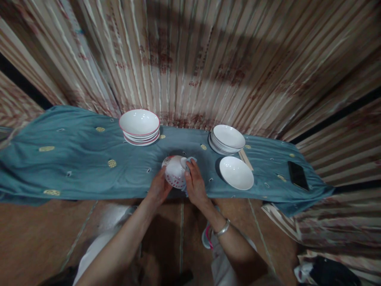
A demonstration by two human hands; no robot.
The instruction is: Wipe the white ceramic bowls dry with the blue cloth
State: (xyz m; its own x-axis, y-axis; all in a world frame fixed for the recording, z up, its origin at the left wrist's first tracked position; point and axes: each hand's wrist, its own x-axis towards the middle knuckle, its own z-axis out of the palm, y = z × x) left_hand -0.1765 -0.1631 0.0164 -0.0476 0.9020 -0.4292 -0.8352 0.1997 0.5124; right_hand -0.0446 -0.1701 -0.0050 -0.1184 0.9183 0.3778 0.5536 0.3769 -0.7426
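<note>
A white bowl [175, 174] with a red pattern is tipped on its side over the front of the covered table, its foot turned toward the right. Gripping its left side is my left hand [160, 186], fingers closed on the rim area. My right hand [195, 180] is closed on a light blue-grey cloth [191, 160] and presses it against the bowl's foot and right side. The inside of the bowl faces away, out of sight.
Behind, to the left, stands a stack of red-rimmed bowls and plates [139, 123]. Back right are stacked dark-rimmed dishes [228, 137], chopsticks [246, 160] and a single white dish [236, 173]. A black phone [298, 175] lies far right on the teal tablecloth [86, 159]. A curtain [184, 59] hangs behind.
</note>
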